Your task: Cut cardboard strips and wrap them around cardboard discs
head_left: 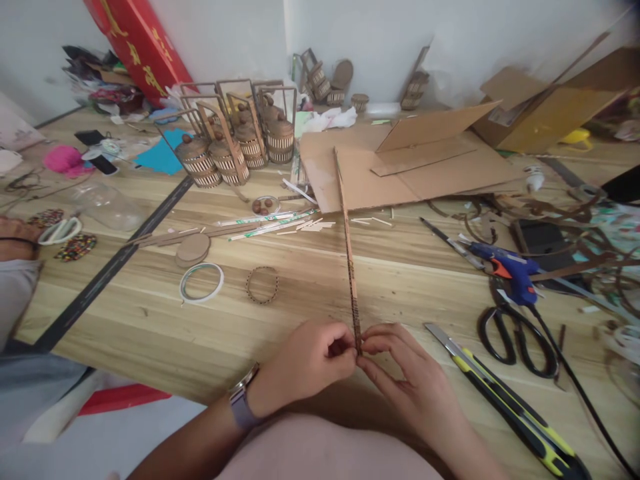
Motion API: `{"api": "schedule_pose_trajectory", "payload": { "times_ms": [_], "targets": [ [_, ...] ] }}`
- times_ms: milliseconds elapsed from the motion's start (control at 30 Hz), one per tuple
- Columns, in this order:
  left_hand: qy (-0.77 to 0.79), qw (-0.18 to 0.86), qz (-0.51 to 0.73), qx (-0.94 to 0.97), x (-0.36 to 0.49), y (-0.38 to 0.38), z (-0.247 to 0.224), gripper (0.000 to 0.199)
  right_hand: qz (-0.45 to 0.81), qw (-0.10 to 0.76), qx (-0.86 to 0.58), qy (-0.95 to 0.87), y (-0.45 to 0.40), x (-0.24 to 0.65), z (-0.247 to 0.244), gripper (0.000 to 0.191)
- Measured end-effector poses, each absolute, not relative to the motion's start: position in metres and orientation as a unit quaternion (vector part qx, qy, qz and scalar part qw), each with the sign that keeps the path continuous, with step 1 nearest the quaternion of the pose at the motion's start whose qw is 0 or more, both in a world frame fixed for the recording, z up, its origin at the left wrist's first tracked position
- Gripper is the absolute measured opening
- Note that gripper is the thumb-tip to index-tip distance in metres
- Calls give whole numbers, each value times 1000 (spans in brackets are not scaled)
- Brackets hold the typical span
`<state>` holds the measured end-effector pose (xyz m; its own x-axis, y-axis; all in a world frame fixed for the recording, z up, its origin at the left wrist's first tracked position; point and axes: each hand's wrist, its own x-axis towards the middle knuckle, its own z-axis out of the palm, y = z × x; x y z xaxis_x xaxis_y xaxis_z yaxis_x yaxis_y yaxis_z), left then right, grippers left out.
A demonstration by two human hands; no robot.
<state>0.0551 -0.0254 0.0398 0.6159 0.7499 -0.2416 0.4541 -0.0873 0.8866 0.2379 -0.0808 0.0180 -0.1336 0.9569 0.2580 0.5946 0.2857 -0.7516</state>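
Pale grey wall [240, 33], plain, rises behind the bench's [300, 287] far edge; vert. seam [286, 27] approx. mid-width, corner or joint unclear. Bench top: light wood w/ brownish grain, running R to L past the frame. Black strip [115, 263] crosses it diag. nr the L end, from near edge twd far edge. Tall red panel w/ gold characters [143, 53] leans by wall, far L corner. Below near edge, L: pale surface [150, 433], poss. flr, + red strip [125, 398]. Light soft, even.
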Motion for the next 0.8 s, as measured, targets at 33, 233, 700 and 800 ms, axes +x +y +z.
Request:
{"api": "schedule_pose_trajectory", "payload": {
  "times_ms": [33, 233, 700, 800],
  "targets": [
    [415, 529, 141, 727, 55, -26, 39, 10, 242, 373, -542, -713, -81, 238, 18, 3],
    [416, 516, 150, 734, 56, -28, 39, 9, 239, 407, -540, -697, -83, 235, 19, 4],
    [432, 662, 209, 576, 60, -32, 26, 23, 694, 494, -491, -184, -93, 212, 4, 40],
    [417, 703, 209, 538, 62, -32, 24, 26, 715, 489, -470, -168, -93, 208, 2, 41]
  ]
}}
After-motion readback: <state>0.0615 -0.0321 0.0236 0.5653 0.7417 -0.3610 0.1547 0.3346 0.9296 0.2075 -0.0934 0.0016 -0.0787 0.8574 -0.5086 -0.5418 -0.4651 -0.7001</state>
